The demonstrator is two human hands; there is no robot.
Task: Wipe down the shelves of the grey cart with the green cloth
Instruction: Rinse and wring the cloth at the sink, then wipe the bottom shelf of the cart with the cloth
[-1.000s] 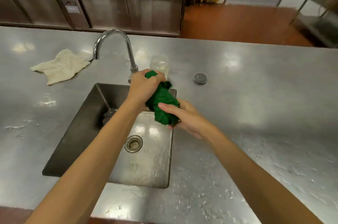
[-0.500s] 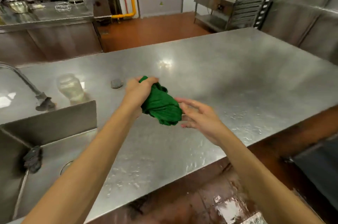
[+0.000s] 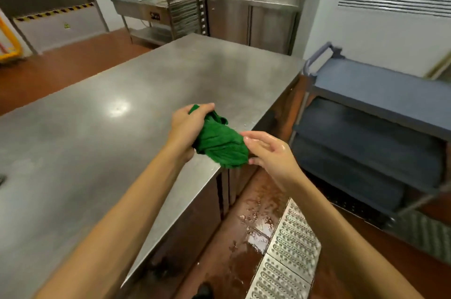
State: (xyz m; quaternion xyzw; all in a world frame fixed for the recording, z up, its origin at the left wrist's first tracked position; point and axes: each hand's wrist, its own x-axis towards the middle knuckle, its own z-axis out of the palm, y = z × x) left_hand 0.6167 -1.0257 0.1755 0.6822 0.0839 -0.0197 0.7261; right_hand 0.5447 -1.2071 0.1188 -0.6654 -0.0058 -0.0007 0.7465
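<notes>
1. Cloth (image 3: 220,146), green and bunched, hangs above the desk (image 3: 102,128) corner, gripped at its top by the left hand (image 3: 188,125), fingers clenched around it.
2. Right hand (image 3: 268,152) is wet, fingers loosely spread, fingertips touching the cloth's lower end.
3. Cart (image 3: 380,113) stands right of the desk, well apart from the cloth.
</notes>
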